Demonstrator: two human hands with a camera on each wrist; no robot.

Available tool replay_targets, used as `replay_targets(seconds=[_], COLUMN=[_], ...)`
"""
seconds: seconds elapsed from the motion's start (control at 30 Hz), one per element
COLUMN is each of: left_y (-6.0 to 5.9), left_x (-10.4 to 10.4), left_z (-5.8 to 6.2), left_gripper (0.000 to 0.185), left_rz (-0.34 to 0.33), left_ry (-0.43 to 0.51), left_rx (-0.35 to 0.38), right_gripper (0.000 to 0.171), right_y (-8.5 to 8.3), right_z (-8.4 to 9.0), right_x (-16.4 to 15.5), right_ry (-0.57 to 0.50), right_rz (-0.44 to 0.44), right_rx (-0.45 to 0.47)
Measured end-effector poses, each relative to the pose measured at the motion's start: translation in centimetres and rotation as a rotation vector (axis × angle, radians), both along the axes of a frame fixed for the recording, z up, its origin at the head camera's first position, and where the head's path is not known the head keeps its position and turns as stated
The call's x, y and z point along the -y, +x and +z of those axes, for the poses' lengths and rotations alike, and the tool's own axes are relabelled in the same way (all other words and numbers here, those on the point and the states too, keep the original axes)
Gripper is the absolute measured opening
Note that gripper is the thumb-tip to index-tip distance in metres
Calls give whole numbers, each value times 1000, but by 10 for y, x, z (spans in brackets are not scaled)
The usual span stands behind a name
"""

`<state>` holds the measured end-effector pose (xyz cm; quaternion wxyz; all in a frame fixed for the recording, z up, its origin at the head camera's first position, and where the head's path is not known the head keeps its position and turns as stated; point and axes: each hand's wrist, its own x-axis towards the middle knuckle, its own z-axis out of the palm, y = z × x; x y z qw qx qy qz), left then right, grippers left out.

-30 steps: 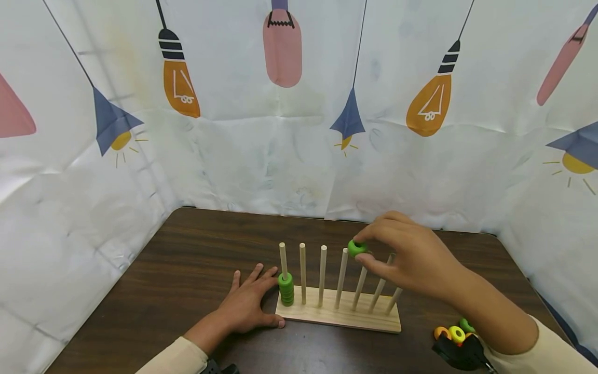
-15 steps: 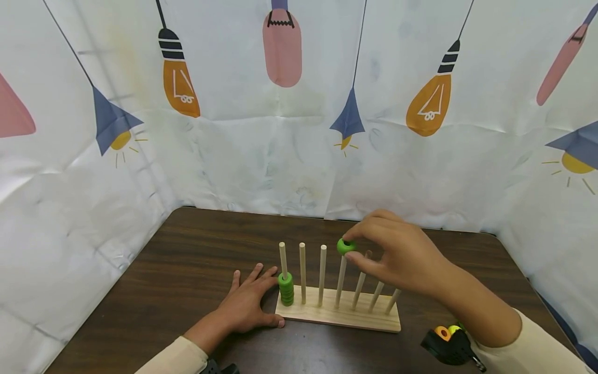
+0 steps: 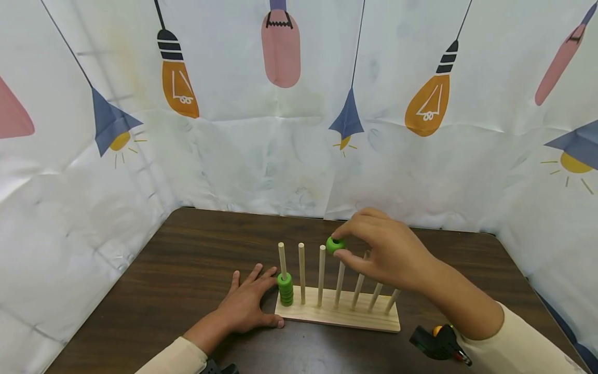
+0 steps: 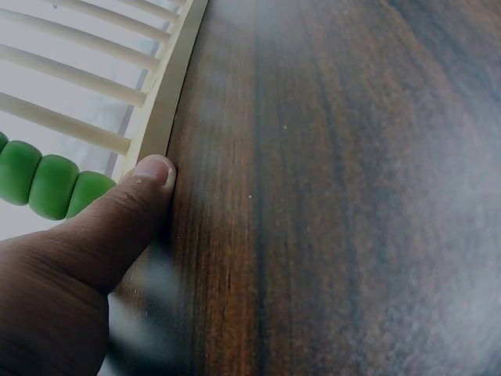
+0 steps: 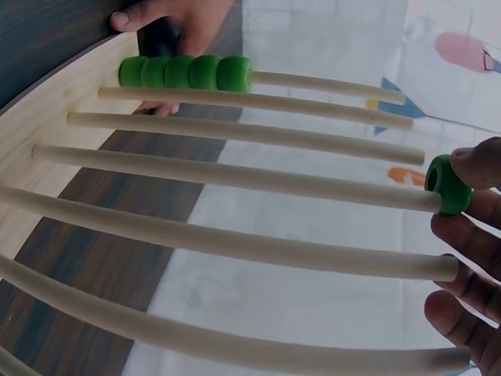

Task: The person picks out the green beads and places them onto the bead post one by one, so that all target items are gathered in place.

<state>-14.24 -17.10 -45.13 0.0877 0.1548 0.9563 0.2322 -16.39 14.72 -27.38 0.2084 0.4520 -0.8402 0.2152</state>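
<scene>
A wooden base [image 3: 343,318] carries a row of several upright pegs. Several green beads [image 3: 285,289] are stacked on the leftmost peg. My right hand [image 3: 341,248] pinches one green bead [image 3: 335,244] at the height of the peg tops, just right of the third peg. In the right wrist view that bead [image 5: 446,184] sits at the tip of the fourth peg, between my thumb and finger [image 5: 477,164]. My left hand [image 3: 247,305] lies flat on the table. Its thumb [image 4: 149,176] touches the base's left end [image 4: 168,102], beside the stacked beads [image 4: 47,184].
The dark wooden table [image 3: 177,270] is enclosed on three sides by a white cloth with lamp prints [image 3: 280,130]. A black wrist device [image 3: 434,344] shows at the lower right, with an orange bead [image 3: 436,329] just behind it.
My right hand has carried the green bead leftward along the peg tops, from above the fifth peg to near the third and fourth. The left hand has stayed put.
</scene>
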Motion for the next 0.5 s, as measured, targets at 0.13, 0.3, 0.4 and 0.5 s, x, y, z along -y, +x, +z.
replay_targets(seconds=[0.13,0.3,0.4,0.5], left_y=[0,-1,-1,-1], left_x=[0,1,1,1], left_z=[-1,-2,-2,-2], left_gripper=[94,93,93,93], left_rz=[-1,-5,-5,-7], left_ry=[2,3,3,6], left_rx=[-8,-12,-13,-13], right_gripper=[22,19,19,19], right_y=[-1,-2,-2,-3], right_z=[-1,0,1,1], right_x=[4,10,13,17], right_ry=[5,14,14,11], right_rz=[5,-2,3,8], right_rx=[7,44,52,52])
